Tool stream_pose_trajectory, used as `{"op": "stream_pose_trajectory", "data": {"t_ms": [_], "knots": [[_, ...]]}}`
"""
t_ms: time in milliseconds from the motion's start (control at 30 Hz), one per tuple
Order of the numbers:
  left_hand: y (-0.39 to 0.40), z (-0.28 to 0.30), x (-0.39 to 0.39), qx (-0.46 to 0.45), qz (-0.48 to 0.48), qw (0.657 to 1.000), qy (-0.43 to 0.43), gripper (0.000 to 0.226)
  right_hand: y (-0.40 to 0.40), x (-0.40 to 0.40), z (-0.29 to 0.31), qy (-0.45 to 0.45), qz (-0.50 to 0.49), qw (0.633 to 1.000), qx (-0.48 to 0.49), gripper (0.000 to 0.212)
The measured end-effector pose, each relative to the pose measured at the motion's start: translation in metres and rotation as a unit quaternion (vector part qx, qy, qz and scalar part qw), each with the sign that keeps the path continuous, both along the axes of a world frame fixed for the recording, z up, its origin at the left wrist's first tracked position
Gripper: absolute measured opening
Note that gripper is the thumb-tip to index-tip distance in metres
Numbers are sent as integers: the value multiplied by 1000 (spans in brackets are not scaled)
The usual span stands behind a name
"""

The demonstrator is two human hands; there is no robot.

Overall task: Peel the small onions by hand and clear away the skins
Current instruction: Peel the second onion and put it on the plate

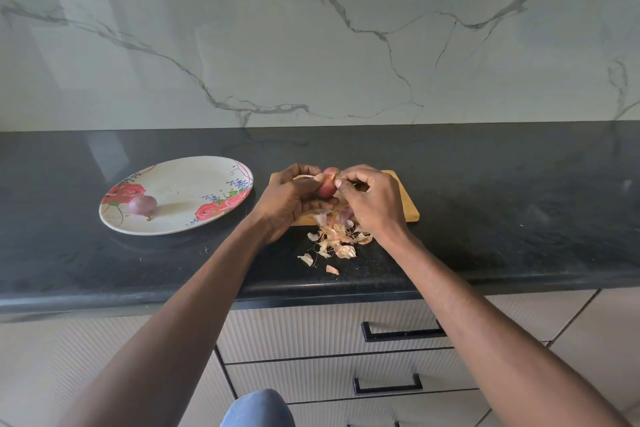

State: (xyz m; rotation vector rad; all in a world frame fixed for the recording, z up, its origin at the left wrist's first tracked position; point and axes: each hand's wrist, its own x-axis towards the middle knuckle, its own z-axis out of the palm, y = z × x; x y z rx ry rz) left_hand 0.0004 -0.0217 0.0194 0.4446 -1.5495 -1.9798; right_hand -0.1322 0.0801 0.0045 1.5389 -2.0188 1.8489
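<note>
Left hand cradles small reddish onion from below-left; right hand fingertips pinch papery skin at its right side.

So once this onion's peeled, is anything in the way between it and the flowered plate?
Nothing visible. The onion is held above the cutting board; bare countertop lies between it and the plate, which holds one peeled onion.
</note>
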Motion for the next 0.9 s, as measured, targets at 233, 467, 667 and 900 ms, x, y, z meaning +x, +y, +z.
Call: {"op": "stream_pose_trajectory", "data": {"t_ms": [233,467,667,900], "knots": [[1,-1,1,-17,-14,1000,-5,18,-2,-2,-4,32,-14,999,5,8],[0,0,-1,-16,3,999,-28,18,-5,-4,-6,-3,-3,1000,17,6],[0,-1,-1,-25,-18,999,-30,18,-2,-2,-5,-20,1,1000,24,10],[-1,-2,-2,-5,-29,999,-27,28,4,4,4,-84,20,996,17,13]]}}
